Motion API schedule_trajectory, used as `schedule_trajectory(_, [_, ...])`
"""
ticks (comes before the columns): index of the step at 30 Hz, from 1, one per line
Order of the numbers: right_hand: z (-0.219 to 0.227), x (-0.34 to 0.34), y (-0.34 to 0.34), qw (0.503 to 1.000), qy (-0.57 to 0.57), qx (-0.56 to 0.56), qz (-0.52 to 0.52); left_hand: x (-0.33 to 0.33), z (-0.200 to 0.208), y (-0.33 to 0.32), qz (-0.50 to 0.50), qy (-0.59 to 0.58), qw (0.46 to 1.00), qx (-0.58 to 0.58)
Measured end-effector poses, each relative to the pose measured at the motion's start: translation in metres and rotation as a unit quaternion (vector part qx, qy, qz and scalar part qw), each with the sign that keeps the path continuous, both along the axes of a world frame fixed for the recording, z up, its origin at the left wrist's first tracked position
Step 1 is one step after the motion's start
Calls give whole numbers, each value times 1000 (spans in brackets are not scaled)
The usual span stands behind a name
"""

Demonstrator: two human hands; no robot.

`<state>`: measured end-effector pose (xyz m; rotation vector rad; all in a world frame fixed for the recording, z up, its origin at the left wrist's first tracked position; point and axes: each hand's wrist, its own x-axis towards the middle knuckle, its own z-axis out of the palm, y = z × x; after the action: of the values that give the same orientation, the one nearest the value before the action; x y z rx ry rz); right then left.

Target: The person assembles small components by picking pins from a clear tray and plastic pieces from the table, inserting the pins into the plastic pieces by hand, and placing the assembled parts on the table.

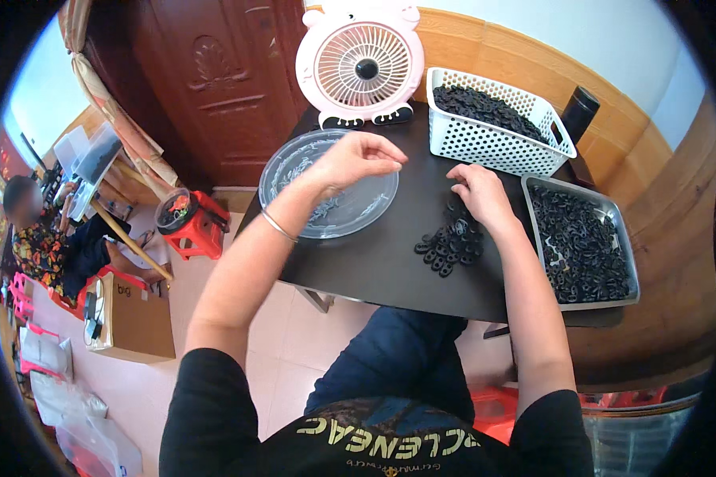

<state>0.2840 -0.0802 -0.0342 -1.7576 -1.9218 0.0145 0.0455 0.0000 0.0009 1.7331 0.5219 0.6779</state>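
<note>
On the dark table [358,270], a loose pile of small black pieces [447,251] is being overhung at its far end by the right hand [481,195]. Its fingers are being held curled, with a narrow gap to the thumb; whether anything is being gripped cannot be told. To the left, a clear round dish [374,193] with small pale pieces is being partly covered by the left hand [364,159] and its forearm. The left fingertips are being drawn close to the thumb, and it cannot be told whether a piece is being pinched.

Beyond the right hand, the way is being blocked by a white perforated basket [485,147] filled with black pieces. The right side is being taken up by a metal tray [601,303] of similar pieces, from which the pile is being divided by the right forearm. The far edge is being occupied by a pink fan [366,69] and, behind the basket, a black cylinder [580,113]. Off to the left, floor space is being filled by a red stool [195,234] and a cardboard box [139,322].
</note>
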Motion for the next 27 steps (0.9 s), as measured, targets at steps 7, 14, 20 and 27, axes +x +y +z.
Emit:
schedule_trajectory(7, [-9,0,8,999,-30,-33,-13,52,-15,-10,-45,-182,946,-265])
schedule_trajectory(14, [-7,-6,-1,999,36,6,-2,47,-33,-1,0,-258,916,-309])
schedule_trajectory(20, [14,-3,-15,985,97,-94,110,42,-27,-7,16,-263,922,-284])
schedule_trajectory(27, [8,0,-14,989,31,-47,138,43,-30,-7,24,-242,931,-272])
